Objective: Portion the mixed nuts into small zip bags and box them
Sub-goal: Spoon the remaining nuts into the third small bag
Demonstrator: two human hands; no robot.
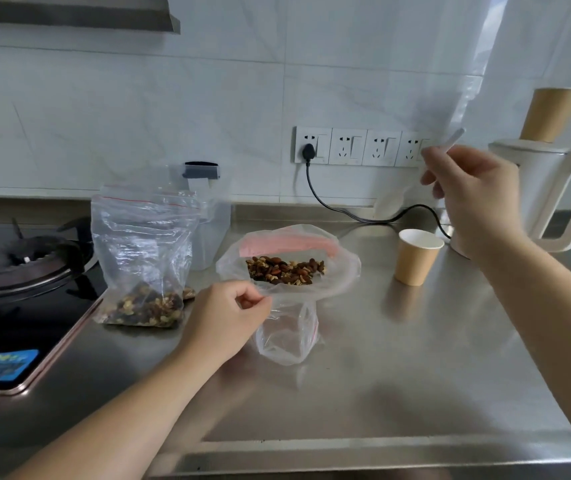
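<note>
Pinching the near rim of the big nut bag, the left hand has fingers closed on plastic; mixed nuts lie just beyond them. Small zip bag sits directly below on the surface. Right hand, raised well apart, grips a white spoon w/ curled fingers.

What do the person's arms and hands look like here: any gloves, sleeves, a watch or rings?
Both arms are bare as far as the picture shows: no sleeves in view. The left hand and the right hand wear no gloves, and no watch, bracelet or ring shows. The right hand is slightly blurred, so fine detail there is unclear.
</note>
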